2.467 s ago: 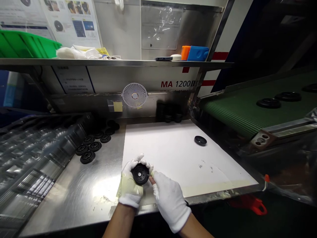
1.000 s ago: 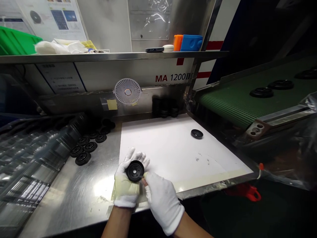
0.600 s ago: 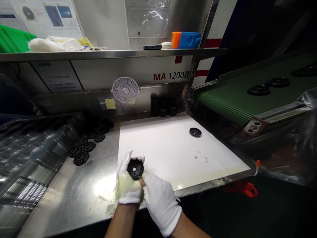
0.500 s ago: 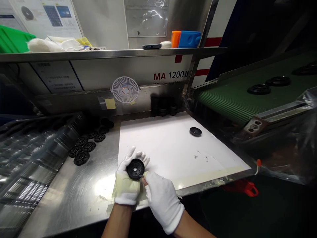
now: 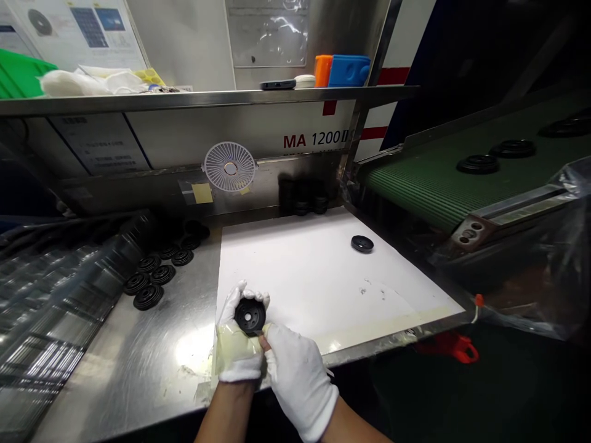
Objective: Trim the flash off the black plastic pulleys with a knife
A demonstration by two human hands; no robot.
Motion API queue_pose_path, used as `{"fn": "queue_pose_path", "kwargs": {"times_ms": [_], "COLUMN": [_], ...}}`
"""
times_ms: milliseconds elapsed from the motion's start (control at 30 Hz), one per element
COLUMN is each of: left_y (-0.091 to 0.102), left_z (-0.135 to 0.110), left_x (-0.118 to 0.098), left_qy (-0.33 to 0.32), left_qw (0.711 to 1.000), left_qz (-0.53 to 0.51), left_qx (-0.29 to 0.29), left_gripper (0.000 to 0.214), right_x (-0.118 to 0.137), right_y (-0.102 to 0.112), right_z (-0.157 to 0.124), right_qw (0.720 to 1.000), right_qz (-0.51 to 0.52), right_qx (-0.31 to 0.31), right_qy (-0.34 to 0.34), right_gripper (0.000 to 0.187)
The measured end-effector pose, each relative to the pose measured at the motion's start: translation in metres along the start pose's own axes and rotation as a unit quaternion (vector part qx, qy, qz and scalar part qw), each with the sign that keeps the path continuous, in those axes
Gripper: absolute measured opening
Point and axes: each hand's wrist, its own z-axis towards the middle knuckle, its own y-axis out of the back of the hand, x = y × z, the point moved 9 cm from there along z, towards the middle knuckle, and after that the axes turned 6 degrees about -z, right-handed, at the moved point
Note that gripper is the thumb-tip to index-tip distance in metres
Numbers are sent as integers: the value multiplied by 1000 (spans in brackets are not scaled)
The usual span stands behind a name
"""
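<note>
My left hand, in a white glove with a yellowish palm, cradles a round black plastic wheel with a light hole at its centre. Its fingers curl round the far rim. At the wheel's near edge is my right hand, gloved in white with a bare thumb tip showing. Those fingers are pinched on a thin blade-like tool, whose tip meets the rim; most of it is hidden in the hand. Another black wheel lies on the white sheet to the right.
Several black wheels sit on the steel table at left, beside clear plastic trays. Black parts stand at the back. A fan hangs under the shelf. At right, a green conveyor carries more wheels.
The fingers of my left hand have closed further round the wheel, which is turned slightly. My right hand stays at its near rim. The whole view has shifted a little.
</note>
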Motion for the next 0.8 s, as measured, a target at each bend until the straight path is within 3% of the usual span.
{"fn": "queue_pose_path", "kwargs": {"times_ms": [167,267,300,367,433,567,633,700,800], "left_y": [-3,-5,-5,-8,-10,-17,-23,-31,-41], "left_z": [0,0,0,-1,-4,-12,-17,-22,-29], "left_x": [-7,-7,-7,-6,-3,4,5,6,15], "left_qy": [-34,-27,-21,-9,9,26,4,-19,-12], "left_qw": [999,1000,1000,1000,1000,1000,1000,999,999], "left_qz": [19,13,8,3,1,-6,-3,5,2], "left_qx": [13,6,2,-5,-10,-5,17,44,53], "left_gripper": [13,12,11,10,12,13,14,18,19], "right_x": [-23,-46,-57,-87,-124,-197,-215,-209,-155], "right_y": [16,27,29,31,33,54,62,69,70], "right_z": [3,7,7,4,-4,-32,-48,-59,-58], "right_qw": [997,998,997,993,988,984,978,973,978], "right_qz": [56,-7,-40,-97,-126,-98,-43,25,127], "right_qx": [4,24,32,43,46,17,38,49,33], "right_qy": [-53,-52,-49,-55,-75,-147,-200,-224,-165], "right_gripper": [27,17,27,51,57,45,34,30,32]}}
